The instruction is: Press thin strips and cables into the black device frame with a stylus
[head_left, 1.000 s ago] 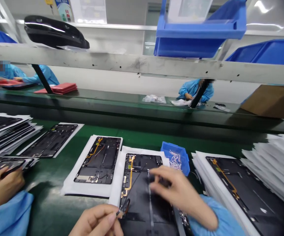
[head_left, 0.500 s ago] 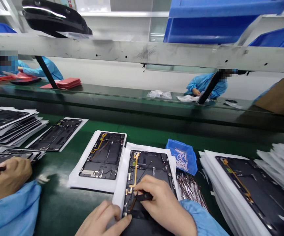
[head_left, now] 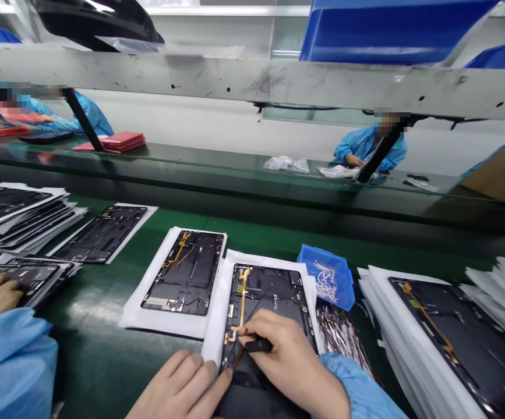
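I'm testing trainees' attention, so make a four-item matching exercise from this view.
Things:
1. Left hand
2. Right hand
3. Blue bin
4. Cardboard box

Places or states:
A. Contains pale strands
B. Brown, at the view's right edge
C. Grips a black tool
D. Shows no tool, at the panel just left of the blue bin

Pairs: 1-D, 2-C, 3-A, 4-B

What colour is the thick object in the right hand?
The thick object is black, best seen in the head view.

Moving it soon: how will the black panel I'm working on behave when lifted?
The black panel lies flat, so it's probably stiff. Its orange strip looks thin, perhaps fragile. The white paper jutting from beneath might slip.
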Available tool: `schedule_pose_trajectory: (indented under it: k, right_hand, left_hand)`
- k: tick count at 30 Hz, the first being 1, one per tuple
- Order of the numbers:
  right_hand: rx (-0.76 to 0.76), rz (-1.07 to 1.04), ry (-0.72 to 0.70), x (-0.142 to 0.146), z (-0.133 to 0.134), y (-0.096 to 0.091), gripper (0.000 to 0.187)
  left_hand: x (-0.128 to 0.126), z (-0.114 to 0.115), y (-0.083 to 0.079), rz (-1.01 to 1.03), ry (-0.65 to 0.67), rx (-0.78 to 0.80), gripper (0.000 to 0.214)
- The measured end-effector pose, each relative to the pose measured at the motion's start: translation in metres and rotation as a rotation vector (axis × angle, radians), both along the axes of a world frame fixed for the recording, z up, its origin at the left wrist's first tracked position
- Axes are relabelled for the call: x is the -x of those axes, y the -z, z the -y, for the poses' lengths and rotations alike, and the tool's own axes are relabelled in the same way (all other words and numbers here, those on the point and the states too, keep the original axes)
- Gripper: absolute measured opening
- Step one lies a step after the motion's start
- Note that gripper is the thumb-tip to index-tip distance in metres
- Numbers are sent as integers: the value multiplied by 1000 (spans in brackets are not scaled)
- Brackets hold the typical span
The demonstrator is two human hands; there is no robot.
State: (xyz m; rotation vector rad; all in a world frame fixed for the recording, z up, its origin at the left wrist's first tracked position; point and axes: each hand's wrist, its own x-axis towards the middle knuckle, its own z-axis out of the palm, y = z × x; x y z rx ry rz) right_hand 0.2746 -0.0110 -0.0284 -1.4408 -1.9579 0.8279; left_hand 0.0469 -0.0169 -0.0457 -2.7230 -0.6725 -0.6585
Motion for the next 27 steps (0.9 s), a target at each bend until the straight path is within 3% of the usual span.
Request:
schedule_pose_trajectory:
  k: [27]
  right_hand:
    - [22, 195, 16, -1, 2, 3, 26]
  left_hand:
    - [-1, -1, 0, 25, -8, 68, 40]
